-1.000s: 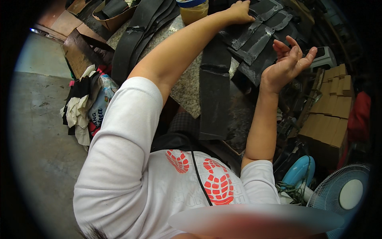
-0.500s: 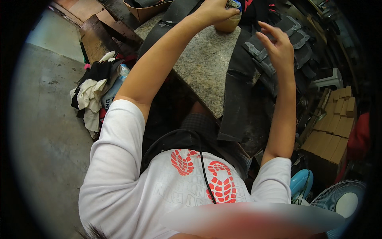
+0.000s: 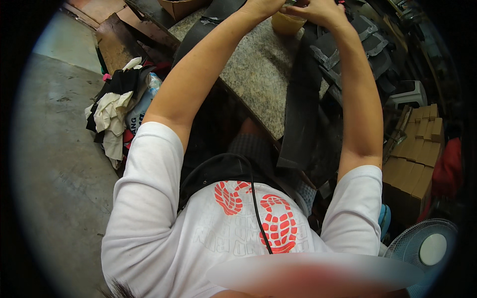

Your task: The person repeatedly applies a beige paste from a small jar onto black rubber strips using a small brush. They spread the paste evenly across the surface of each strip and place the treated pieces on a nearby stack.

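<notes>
A squat jar [image 3: 287, 26] with yellowish contents stands on the speckled stone slab [image 3: 253, 74], at the top of the view. My left hand [image 3: 266, 8] is closed beside the jar's upper part; the frame edge cuts off its fingers, and I cannot make out what they hold. From the other side my right hand [image 3: 320, 12] reaches over, its fingers bent round the jar's top. Between the hands a small pale bit shows, too little to name. A long black strip of sheet material [image 3: 300, 104] lies along the slab's right side.
Black pieces with grey patches [image 3: 370, 47] pile up right of my right forearm. Stacked brown boxes [image 3: 415, 144] and a fan [image 3: 432, 248] stand at the right. An open brown carton [image 3: 181, 9] is at the top left; crumpled cloths [image 3: 112, 111] lie left of the slab.
My right hand has moved up and left, from open in the air to the jar's top. The left hand has shifted slightly up, and the jar's blue rim no longer shows.
</notes>
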### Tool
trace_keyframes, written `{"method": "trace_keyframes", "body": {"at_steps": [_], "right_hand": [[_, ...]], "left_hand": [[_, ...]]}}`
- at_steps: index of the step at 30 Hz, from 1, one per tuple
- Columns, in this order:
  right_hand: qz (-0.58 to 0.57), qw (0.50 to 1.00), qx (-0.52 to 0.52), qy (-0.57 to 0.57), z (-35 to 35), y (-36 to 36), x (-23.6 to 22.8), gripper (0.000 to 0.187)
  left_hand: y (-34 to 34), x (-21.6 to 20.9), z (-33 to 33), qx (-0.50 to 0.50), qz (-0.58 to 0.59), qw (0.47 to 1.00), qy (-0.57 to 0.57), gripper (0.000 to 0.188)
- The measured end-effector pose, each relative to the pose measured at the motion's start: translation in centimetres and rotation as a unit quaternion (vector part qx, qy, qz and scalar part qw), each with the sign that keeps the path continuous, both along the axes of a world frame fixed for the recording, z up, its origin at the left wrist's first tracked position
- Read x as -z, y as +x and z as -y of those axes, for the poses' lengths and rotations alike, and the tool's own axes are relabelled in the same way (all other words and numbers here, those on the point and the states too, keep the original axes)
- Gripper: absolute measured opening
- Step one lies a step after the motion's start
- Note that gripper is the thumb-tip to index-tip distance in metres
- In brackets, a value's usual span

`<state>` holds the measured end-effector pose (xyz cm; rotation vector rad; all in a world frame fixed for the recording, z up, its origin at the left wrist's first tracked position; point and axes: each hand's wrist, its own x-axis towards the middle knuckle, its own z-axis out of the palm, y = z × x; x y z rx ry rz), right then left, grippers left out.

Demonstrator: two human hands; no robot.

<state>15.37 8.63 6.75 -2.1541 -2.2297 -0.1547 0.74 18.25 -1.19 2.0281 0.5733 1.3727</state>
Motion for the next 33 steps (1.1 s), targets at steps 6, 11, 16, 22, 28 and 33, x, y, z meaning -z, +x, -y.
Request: {"method": "trace_keyframes", "body": {"at_steps": [6, 11, 16, 22, 28, 33], "right_hand": [[-0.08, 0.993, -0.065, 0.052, 6.8, 0.5, -2.6, 0.059], [-0.228, 0.955, -0.054, 0.182, 14.3, 2.4, -3.8, 0.065], [-0.405, 0.872, -0.107, 0.255, 17.6, 4.3, -1.1, 0.038], [-0.531, 0.807, -0.133, 0.22, 18.3, 2.7, 3.6, 0.036], [-0.599, 0.786, -0.093, 0.121, 15.9, 1.7, 8.2, 0.036], [-0.507, 0.853, -0.121, 0.029, 14.1, 2.0, 10.3, 0.053]], "left_hand": [[0.1, 0.2, 1.9, -0.116, -0.089, 0.982, 0.116, 0.041], [-1.2, 0.9, 8.1, -0.169, -0.346, 0.923, 0.028, 0.035], [-3.5, 3.3, 15.3, 0.105, -0.274, 0.946, 0.137, 0.033], [-8.8, 3.0, 13.7, 0.072, -0.349, 0.928, 0.107, 0.033], [-11.4, 2.6, 14.3, 0.048, -0.393, 0.906, 0.15, 0.023], [-12.4, 2.7, 15.1, 0.035, -0.384, 0.887, 0.253, 0.043]]}}
